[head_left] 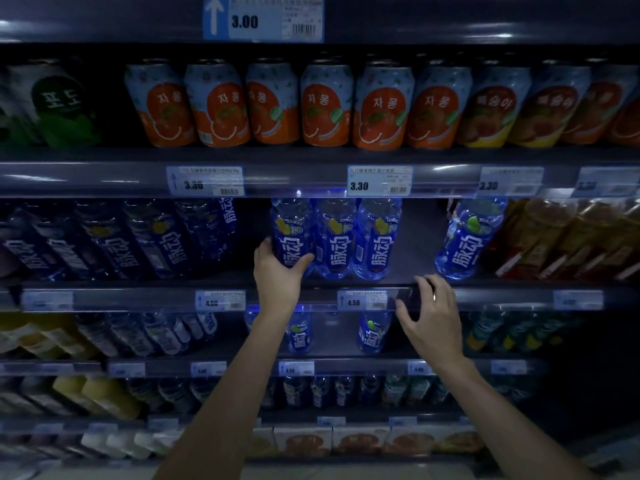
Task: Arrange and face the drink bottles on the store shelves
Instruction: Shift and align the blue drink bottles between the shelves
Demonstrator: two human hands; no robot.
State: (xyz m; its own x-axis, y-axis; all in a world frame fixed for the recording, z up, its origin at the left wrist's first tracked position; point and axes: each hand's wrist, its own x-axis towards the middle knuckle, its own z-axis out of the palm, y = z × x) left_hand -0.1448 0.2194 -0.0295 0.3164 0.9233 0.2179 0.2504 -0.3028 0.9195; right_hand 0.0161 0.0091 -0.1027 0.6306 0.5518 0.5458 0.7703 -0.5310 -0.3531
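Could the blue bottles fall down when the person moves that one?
Maybe. The left hand grips the leftmost bottle of three packed side by side, so shifting it could nudge the middle bottle over. All three stand near the shelf edge, so a tipped one might roll off. The right hand is open by the edge, not steadying any bottle.

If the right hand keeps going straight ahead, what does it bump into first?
Probably nothing soon: the right hand points into the empty gap on the shelf between blue bottles and. Depth is unclear.
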